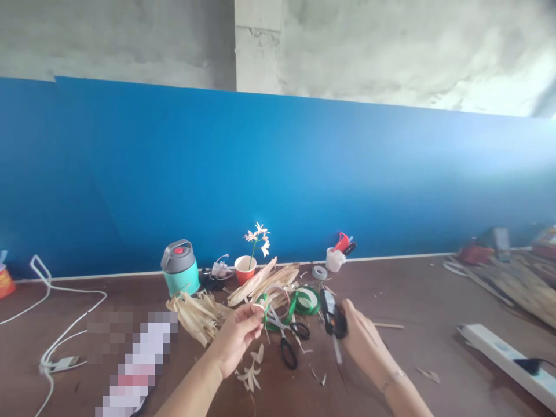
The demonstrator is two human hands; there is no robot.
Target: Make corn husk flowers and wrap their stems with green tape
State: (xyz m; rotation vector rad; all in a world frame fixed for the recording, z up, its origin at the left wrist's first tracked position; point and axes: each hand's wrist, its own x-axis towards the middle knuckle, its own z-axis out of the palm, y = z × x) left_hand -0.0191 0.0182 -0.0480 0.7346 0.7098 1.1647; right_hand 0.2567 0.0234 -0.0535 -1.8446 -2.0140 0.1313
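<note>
Barely discernible scrap (259, 307) between left fingers (248, 317)

Hidden and Unclear

A pixelated patch (130, 365) blots the tabletop (434, 301) at eight o'clock. The red container (5, 281) at nine is cut off, and the clutter (521, 272) at three is blurred. The right hand (365, 341) hides part of the black tool (332, 315). The left hand (237, 336) pinches a pale scrap (257, 308) too small to tell.

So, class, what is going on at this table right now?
A person works at a brown table. The left hand pinches a small pale piece, and the right hand grips a black glue gun. Scissors lie between the hands, with green tape rolls and dried husks just behind. A pale flower stands in a red cup.
</note>
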